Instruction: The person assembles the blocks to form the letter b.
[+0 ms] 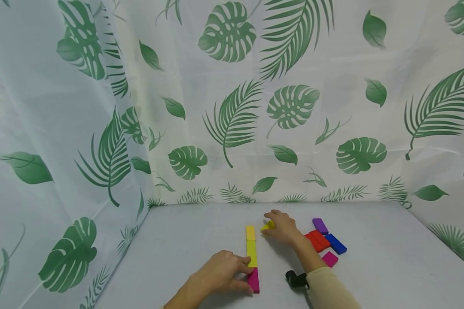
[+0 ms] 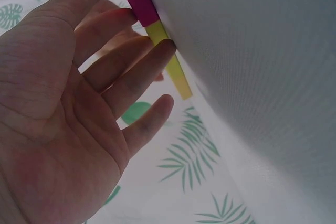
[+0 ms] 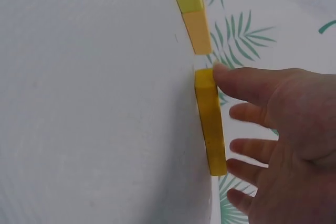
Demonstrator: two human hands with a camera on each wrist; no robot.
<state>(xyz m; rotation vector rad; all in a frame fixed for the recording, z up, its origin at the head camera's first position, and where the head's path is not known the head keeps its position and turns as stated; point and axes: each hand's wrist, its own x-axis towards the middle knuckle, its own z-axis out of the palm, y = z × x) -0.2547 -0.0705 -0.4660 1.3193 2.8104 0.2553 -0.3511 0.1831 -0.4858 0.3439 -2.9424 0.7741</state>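
Note:
A straight row of flat blocks lies on the table: a magenta block (image 1: 253, 281) nearest, a lime-yellow block (image 1: 251, 252) beyond it and an orange-yellow block (image 1: 250, 232) at the far end. My left hand (image 1: 220, 270) rests against the row's left side, its thumb by the magenta block's near end and its fingertips (image 2: 170, 45) touching the magenta and lime-yellow blocks. To the right of the far end, my right hand (image 1: 282, 227) pinches a deep-yellow block (image 3: 209, 124) lengthwise, thumb at one end and a finger at the other. That block is apart from the row.
Right of my right forearm lie red blocks (image 1: 318, 241), a purple block (image 1: 320, 226), a blue block (image 1: 336, 243) and another magenta block (image 1: 330, 259). A black device (image 1: 295, 279) is at my right wrist. Leaf-print cloth (image 1: 232, 171) hangs behind the white table (image 1: 185, 231).

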